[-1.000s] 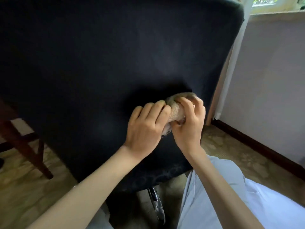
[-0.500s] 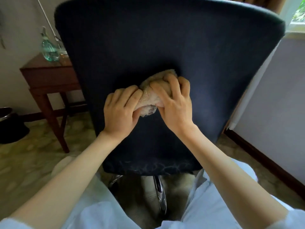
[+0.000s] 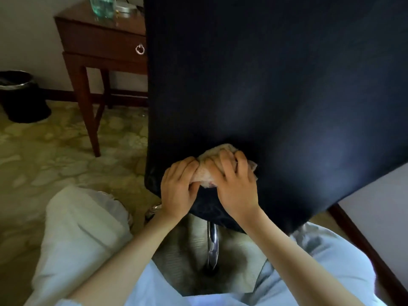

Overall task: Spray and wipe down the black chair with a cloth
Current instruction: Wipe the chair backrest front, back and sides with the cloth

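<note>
against the lower back of the black chair [image 3: 276, 85], left hand [image 3: 177, 191] and right hand [image 3: 236, 186] clutch the bunched cloth [image 3: 212, 160]; wiping under way, next stroke likely needs untouched fabric.

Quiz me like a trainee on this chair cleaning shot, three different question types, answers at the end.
1. True or false: only the left hand grips the cloth.
2. Where on the black chair is the cloth: A low on the backrest, B its top, C the seat?
3. What furniture stands left of the chair?
Key: 1 false, the right hand grips it too. 2 A. 3 a wooden side table.
</note>
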### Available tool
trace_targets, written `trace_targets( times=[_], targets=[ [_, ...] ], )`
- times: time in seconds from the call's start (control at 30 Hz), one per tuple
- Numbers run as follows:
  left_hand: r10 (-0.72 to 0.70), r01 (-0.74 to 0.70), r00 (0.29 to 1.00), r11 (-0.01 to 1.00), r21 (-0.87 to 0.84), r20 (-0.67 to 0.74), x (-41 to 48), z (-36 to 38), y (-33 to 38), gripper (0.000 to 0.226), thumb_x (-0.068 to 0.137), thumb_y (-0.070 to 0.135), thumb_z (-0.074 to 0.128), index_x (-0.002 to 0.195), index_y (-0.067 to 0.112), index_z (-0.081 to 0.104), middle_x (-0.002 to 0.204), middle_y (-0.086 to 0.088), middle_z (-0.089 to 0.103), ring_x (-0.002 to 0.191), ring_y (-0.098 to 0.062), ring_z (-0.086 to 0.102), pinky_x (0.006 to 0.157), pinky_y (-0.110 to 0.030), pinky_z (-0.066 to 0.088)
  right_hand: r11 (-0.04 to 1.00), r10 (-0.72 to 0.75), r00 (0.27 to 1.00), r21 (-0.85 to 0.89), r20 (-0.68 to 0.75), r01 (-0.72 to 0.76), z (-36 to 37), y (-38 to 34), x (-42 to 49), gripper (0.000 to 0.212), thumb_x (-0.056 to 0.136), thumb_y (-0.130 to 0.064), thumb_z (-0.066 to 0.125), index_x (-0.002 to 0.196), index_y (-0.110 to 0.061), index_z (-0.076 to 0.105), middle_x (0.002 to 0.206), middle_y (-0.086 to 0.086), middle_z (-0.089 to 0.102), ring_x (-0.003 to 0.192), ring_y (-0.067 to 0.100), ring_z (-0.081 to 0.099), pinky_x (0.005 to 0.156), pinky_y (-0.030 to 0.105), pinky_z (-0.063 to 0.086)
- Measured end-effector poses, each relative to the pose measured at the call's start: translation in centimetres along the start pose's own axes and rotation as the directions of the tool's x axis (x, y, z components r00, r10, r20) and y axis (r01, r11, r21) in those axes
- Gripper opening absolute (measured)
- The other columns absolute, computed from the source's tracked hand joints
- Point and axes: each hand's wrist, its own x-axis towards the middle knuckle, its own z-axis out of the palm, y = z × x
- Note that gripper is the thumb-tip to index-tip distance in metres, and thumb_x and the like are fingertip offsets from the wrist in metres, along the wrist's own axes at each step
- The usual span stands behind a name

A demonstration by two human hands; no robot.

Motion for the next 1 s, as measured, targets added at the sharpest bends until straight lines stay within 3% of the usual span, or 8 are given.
trace_targets(
  times=[0.27, 0.37, 0.53, 0.73, 1.0],
  targets=[
    [-0.239, 0.231, 0.97, 0.962, -0.145, -0.041, -0.8, 0.7, -3.5, 0.04, 0.081, 0.019, 0.058, 0.12, 0.017, 0.051, 0.119, -0.007, 0.062, 0.107, -0.023, 0.058, 0.09, -0.033, 0.05, 0.996, -0.073, 0.982, -0.043, 0.174, 0.081, 0.5, -3.8, 3.3, 0.047, 0.075, -0.022, 0.053, 0.122, -0.016, 0.057, 0.125, 0.013, 0.051, 0.114, 0.037, 0.039, 0.075, 0.04, 0.054],
    [-0.31, 0.302, 0.951, 0.922, -0.243, 0.006, -1.6, 1.0, -5.4, 0.039, 0.083, 0.022, 0.058, 0.121, 0.02, 0.048, 0.121, -0.005, 0.06, 0.108, -0.023, 0.059, 0.092, -0.035, 0.051, 0.979, -0.165, 0.943, -0.065, 0.289, 0.191, 1.4, -5.3, 4.7, 0.053, 0.071, -0.022, 0.054, 0.124, -0.013, 0.054, 0.124, 0.016, 0.05, 0.114, 0.037, 0.04, 0.085, 0.041, 0.052],
    [-0.425, 0.416, 0.903, 0.835, -0.36, 0.059, -2.6, 2.4, -8.1, 0.035, 0.084, 0.021, 0.058, 0.118, 0.015, 0.055, 0.119, 0.0, 0.058, 0.106, -0.019, 0.058, 0.087, -0.038, 0.052, 0.946, -0.232, 0.864, -0.105, 0.447, 0.308, 3.1, -7.6, 7.3, 0.052, 0.071, -0.027, 0.057, 0.12, -0.011, 0.055, 0.119, 0.016, 0.051, 0.107, 0.036, 0.047, 0.088, 0.041, 0.048],
    [-0.504, 0.451, 0.863, 0.791, -0.414, -0.023, -2.3, 3.8, -9.9, 0.038, 0.086, 0.021, 0.063, 0.122, 0.019, 0.051, 0.12, 0.0, 0.059, 0.11, -0.018, 0.055, 0.096, -0.032, 0.045, 0.919, -0.268, 0.828, -0.126, 0.493, 0.373, 4.6, -9.0, 9.7, 0.058, 0.069, -0.023, 0.069, 0.123, -0.011, 0.053, 0.115, 0.019, 0.051, 0.102, 0.039, 0.047, 0.081, 0.044, 0.048],
    [-0.537, 0.485, 0.843, 0.721, -0.494, 0.045, -1.9, 4.0, -10.1, 0.036, 0.084, 0.016, 0.064, 0.119, 0.012, 0.056, 0.119, 0.001, 0.057, 0.108, -0.017, 0.055, 0.093, -0.037, 0.047, 0.888, -0.282, 0.781, -0.157, 0.558, 0.433, 4.2, -9.3, 11.2, 0.058, 0.065, -0.024, 0.072, 0.121, -0.017, 0.057, 0.111, 0.014, 0.054, 0.099, 0.035, 0.049, 0.079, 0.04, 0.048]
  ],
)
